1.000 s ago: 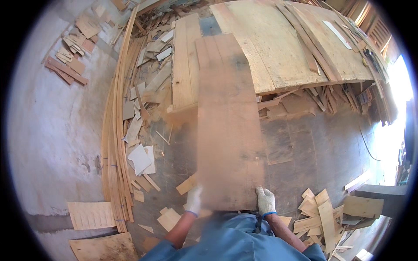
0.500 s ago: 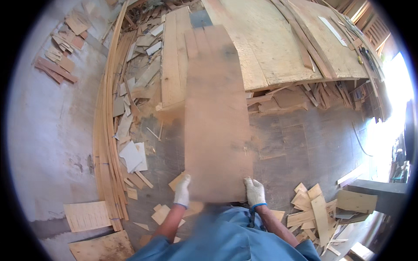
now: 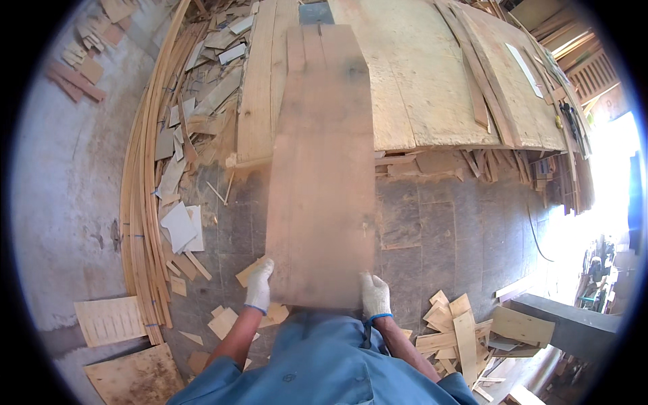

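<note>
A long reddish-brown wooden board (image 3: 322, 175) stretches away from my body, its far end over a large pale plywood-topped worktable (image 3: 412, 94). White knit gloves cover both my hands. My left hand (image 3: 259, 283) grips the board's left edge near its close end, thumb on top and the other fingers hidden beneath. On the opposite edge my right hand (image 3: 374, 295) holds on in the same way. Three short slit-like lines mark the board's far end, which has one corner cut at a slant.
Long wood strips (image 3: 138, 223) lie stacked along the left wall. Scrap offcuts (image 3: 209, 115) heap beside the table, and more wood pieces (image 3: 452, 331) litter the floor at right. A grey beam-like ledge (image 3: 567, 312) juts in at lower right.
The view has shifted, so the surroundings sit a little differently in the picture. The board and both hands appear slightly further left, with the grip kept on both edges.
</note>
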A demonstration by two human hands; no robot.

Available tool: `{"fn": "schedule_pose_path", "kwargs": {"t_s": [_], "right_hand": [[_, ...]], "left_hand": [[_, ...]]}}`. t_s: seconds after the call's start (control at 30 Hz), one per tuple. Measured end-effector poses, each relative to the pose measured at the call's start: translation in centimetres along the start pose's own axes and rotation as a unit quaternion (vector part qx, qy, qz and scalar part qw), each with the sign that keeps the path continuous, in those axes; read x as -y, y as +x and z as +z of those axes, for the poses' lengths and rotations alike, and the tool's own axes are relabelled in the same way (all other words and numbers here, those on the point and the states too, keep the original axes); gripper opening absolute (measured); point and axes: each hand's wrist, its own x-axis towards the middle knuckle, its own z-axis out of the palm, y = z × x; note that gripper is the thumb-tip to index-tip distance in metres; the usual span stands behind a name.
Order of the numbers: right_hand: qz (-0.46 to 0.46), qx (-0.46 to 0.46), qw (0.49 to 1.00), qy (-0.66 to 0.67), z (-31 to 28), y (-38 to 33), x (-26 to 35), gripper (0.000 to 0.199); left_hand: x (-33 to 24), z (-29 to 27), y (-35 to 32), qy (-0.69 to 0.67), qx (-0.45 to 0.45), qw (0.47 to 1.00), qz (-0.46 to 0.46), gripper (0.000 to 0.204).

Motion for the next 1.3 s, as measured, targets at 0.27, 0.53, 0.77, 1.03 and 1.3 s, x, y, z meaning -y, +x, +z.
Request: {"fn": "schedule_pose_path", "kwargs": {"t_s": [0.27, 0.53, 0.77, 1.03, 1.3], "right_hand": [[0.011, 0.005, 0.999, -0.049, 0.4, 3.2, -0.5, 0.041], [0.048, 0.01, 0.998, -0.029, 1.4, 6.0, 1.3, 0.04], [0.018, 0.019, 0.999, -0.044, 1.4, 8.8, 2.5, 0.039], [0.017, 0.015, 0.999, -0.048, 2.5, 12.3, 5.1, 0.04], [-0.017, 0.015, 0.997, -0.071, 3.0, 14.3, 7.7, 0.041]], "left_hand": [[-3.4, 1.6, 1.9, -0.018, 0.008, 0.999, -0.048, 0.043], [-2.8, 1.4, 5.8, -0.049, 0.022, 0.998, -0.028, 0.042], [-4.4, 2.2, 8.0, -0.012, 0.026, 1.0, -0.005, 0.045], [-6.4, 3.1, 10.6, -0.043, 0.021, 0.998, -0.043, 0.044], [-8.8, 3.8, 12.1, -0.059, 0.013, 0.997, -0.046, 0.037]]}}
